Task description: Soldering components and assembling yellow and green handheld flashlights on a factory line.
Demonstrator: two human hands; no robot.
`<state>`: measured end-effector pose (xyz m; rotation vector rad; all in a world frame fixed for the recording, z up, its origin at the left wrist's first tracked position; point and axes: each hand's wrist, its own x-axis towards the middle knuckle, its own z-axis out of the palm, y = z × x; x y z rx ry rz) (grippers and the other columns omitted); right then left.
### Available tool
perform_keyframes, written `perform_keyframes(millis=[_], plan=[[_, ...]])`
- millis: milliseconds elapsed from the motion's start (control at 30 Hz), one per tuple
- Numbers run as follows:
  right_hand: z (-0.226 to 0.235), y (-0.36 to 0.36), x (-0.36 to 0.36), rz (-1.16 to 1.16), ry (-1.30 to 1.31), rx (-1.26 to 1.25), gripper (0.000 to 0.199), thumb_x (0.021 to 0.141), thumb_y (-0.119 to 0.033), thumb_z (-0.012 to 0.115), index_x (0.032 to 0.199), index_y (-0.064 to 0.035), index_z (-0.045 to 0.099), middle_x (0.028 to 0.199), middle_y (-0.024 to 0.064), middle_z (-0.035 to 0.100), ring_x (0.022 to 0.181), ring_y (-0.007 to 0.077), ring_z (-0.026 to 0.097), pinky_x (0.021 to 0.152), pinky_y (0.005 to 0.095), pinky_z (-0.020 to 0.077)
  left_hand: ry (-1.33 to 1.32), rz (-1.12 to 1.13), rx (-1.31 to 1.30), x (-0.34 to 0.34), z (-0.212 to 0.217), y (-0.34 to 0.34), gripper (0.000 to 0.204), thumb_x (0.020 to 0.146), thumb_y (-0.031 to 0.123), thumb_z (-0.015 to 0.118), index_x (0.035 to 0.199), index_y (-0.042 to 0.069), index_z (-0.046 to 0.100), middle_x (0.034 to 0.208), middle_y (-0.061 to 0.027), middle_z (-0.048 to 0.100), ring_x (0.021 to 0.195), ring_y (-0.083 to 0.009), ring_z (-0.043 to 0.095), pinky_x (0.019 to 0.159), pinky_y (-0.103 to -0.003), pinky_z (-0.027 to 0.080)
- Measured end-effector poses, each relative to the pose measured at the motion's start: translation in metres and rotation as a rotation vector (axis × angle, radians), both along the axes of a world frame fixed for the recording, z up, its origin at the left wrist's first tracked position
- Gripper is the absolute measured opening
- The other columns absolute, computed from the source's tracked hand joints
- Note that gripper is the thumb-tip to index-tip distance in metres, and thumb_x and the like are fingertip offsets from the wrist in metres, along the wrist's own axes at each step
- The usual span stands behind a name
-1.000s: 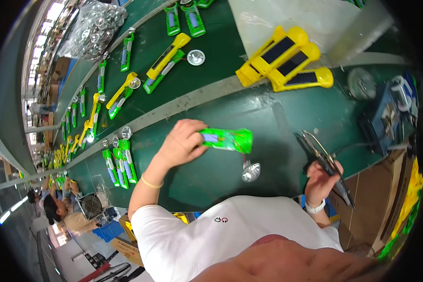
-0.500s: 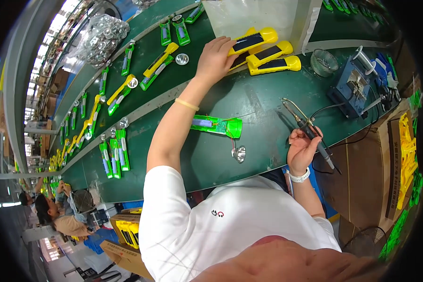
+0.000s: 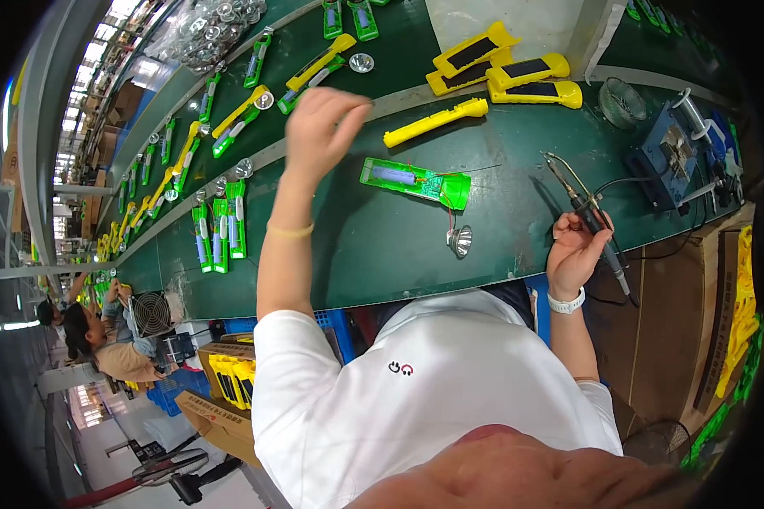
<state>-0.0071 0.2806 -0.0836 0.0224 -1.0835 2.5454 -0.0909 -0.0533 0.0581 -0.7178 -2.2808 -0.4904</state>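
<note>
My left hand (image 3: pixel 318 127) is raised over the green bench, fingers loosely curled and apart, holding nothing I can see. Just right of it lies a long yellow torch shell (image 3: pixel 437 121). Below that lies a green torch half (image 3: pixel 412 181) with its circuit board showing, and thin wires run from it to a silver reflector (image 3: pixel 460 240). My right hand (image 3: pixel 573 250) grips a soldering iron (image 3: pixel 587 208) near the bench's front edge. The iron's tip points up and left, clear of the green half.
Stacked yellow shells (image 3: pixel 505 68) lie at the back. A blue soldering stand (image 3: pixel 675 148) and a wire holder (image 3: pixel 621 100) stand to the right. A belt (image 3: pixel 229 161) carries green and yellow torch parts, with a bag of reflectors (image 3: pixel 221 25) behind. Other workers (image 3: pixel 102 339) and a fan (image 3: pixel 153 312) are at the left.
My left hand set the green half on the bench, reached to the yellow stack, and has drawn back. One long yellow shell now lies beside the green half. My right hand kept the iron.
</note>
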Motion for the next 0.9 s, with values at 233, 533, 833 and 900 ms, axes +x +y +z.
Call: perform_keyframes(millis=[233, 533, 833, 900], plan=[[0.014, -0.003, 0.005, 0.070, -0.018, -0.009, 0.039, 0.095, -0.045, 0.036, 0.115, -0.0125, 0.044, 0.086, 0.0075, 0.055, 0.072, 0.0189, 0.053, 0.049, 0.0224, 0.0373, -0.501, 0.177, -0.277, 0.065, -0.067, -0.084, 0.086, 0.054, 0.051, 0.078, 0.124, 0.008, 0.051, 0.133, -0.0160, 0.043, 0.126, -0.0354, 0.034, 0.103, -0.046, 0.027], [0.028, -0.008, -0.024, 0.087, 0.049, -0.024, 0.036, 0.095, -0.040, 0.040, 0.112, -0.0087, 0.049, 0.091, 0.0080, 0.058, 0.082, 0.0184, 0.053, 0.073, 0.0290, 0.0442, -0.493, -0.068, 0.023, 0.028, -0.088, 0.029, 0.085, 0.059, 0.030, 0.080, 0.130, 0.007, 0.039, 0.110, -0.0100, 0.058, 0.116, -0.0283, 0.045, 0.106, -0.047, 0.023], [0.028, -0.003, 0.005, 0.148, 0.074, 0.183, 0.028, 0.094, -0.029, 0.046, 0.107, -0.0050, 0.043, 0.079, 0.0086, 0.049, 0.064, 0.0147, 0.047, 0.050, 0.0218, 0.0368, -0.393, -0.011, 0.117, 0.081, -0.081, -0.024, 0.030, 0.071, 0.017, 0.070, 0.099, 0.007, 0.064, 0.084, -0.0092, 0.059, 0.094, -0.0290, 0.055, 0.095, -0.045, 0.037], [0.028, -0.015, -0.001, 0.142, 0.024, 0.233, 0.021, 0.092, -0.020, 0.049, 0.105, -0.0046, 0.043, 0.081, 0.0071, 0.048, 0.062, 0.0130, 0.046, 0.049, 0.0221, 0.0380, -0.337, 0.130, -0.050, 0.084, -0.079, -0.007, 0.026, 0.072, 0.014, 0.069, 0.097, 0.006, 0.064, 0.076, -0.0081, 0.056, 0.083, -0.0274, 0.053, 0.087, -0.042, 0.040]])
